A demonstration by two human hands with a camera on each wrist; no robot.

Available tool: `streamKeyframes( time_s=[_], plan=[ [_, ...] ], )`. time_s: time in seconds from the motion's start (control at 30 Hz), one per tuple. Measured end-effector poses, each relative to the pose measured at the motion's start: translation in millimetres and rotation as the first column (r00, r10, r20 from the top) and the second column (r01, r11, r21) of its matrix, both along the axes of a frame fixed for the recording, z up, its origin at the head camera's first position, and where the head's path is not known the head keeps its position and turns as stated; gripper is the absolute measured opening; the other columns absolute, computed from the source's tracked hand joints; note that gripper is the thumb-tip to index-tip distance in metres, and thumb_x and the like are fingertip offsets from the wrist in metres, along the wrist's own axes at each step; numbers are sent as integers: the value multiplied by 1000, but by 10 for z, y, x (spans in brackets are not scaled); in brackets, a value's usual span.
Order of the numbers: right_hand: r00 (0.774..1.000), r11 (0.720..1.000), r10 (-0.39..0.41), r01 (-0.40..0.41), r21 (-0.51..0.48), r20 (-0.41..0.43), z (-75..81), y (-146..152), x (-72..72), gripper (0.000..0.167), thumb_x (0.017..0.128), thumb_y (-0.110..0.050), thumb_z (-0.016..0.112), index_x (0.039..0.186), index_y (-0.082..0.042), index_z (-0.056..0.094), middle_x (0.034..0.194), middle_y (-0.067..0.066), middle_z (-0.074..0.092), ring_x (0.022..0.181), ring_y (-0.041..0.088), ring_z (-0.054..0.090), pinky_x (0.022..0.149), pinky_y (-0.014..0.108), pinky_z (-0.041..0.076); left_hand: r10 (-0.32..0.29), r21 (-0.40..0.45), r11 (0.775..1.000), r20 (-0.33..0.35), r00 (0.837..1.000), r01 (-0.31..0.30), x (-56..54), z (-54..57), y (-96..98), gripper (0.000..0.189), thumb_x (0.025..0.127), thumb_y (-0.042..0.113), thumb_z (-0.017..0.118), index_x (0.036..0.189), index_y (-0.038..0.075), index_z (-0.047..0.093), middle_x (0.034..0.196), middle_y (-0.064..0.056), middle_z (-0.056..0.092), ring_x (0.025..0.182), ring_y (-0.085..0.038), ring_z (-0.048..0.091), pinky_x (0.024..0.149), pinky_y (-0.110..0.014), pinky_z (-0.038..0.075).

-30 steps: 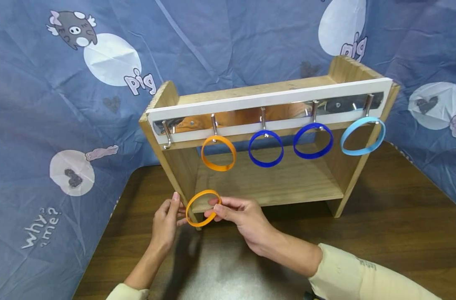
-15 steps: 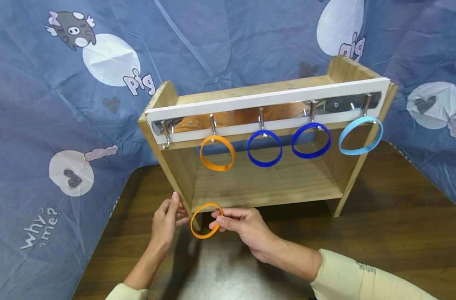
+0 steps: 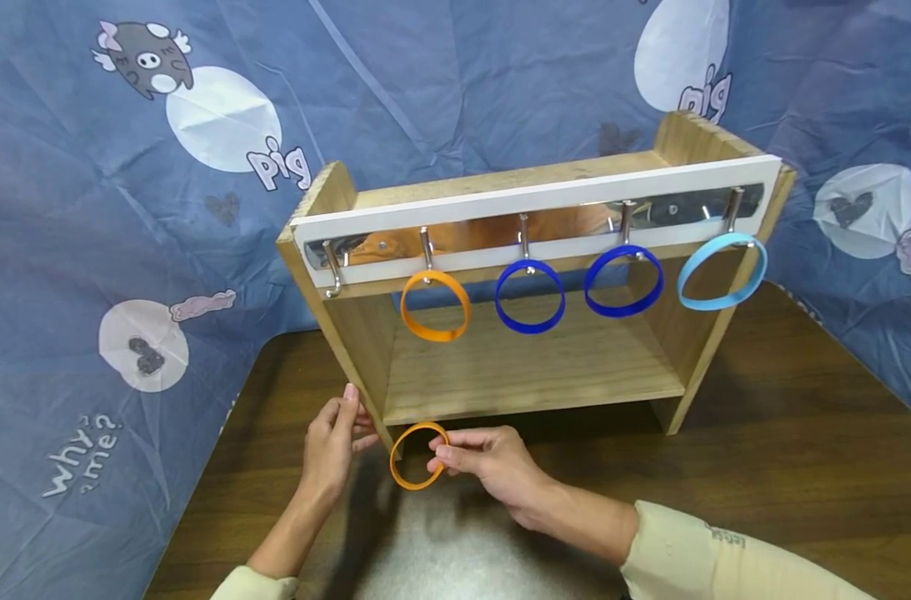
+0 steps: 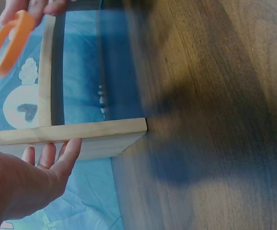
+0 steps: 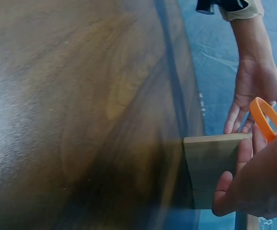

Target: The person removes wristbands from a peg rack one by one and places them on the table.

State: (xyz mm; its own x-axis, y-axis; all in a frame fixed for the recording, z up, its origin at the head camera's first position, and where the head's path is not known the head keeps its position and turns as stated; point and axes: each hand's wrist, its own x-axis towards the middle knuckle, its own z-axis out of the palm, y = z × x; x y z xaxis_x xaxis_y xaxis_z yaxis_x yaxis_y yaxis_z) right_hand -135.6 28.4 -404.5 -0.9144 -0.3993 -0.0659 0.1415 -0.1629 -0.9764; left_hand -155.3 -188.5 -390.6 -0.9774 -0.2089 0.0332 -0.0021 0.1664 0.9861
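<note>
Between thumb and fingers, my right hand pinches an orange wristband by its right side, in front of the lower left corner of a wooden shelf. My left hand rests against the outside of the shelf's left panel, with relaxed fingers touching it in the left wrist view. Across the top front runs a white rail with several metal hooks. From left to right, a second orange wristband, two dark blue wristbands and a light blue wristband hang there, right of the leftmost hook.
The shelf stands on a dark wooden table. Behind it and at both sides hangs a blue cloth with pig prints. The shelf's right panel reaches down to the tabletop.
My right hand has moved down and slightly right with the orange wristband, from in front of the left panel to below the shelf board. My left hand has stayed at the panel.
</note>
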Motion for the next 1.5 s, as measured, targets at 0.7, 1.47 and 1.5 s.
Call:
streamKeyframes(
  time_s=[0.7,1.47,1.5],
  plan=[
    [998,988,67,-67,138,4,-279,-23,41,25,87,-11,71,102,9,69,79,15,72,78,14,67,81,36,59,-3,-6,1000,-8,1000,3,-11,-16,-8,52,103,42,40,97,-9,50,96,-15,55,87,-22,62,78,-33,61],
    [985,907,121,-61,416,-120,-467,-17,80,7,82,-7,74,79,0,73,65,9,69,59,6,56,49,15,41,-9,-33,999,4,1000,9,-3,-7,-12,54,103,44,39,98,-8,50,99,-17,56,90,-24,62,80,-34,60],
    [984,901,122,-54,431,-132,-470,-19,75,7,81,-7,74,79,0,73,64,9,69,57,5,56,49,15,42,-9,-30,999,4,1000,10,-1,-4,-10,53,103,44,39,98,-8,50,98,-17,56,90,-24,62,80,-35,60]
  ],
)
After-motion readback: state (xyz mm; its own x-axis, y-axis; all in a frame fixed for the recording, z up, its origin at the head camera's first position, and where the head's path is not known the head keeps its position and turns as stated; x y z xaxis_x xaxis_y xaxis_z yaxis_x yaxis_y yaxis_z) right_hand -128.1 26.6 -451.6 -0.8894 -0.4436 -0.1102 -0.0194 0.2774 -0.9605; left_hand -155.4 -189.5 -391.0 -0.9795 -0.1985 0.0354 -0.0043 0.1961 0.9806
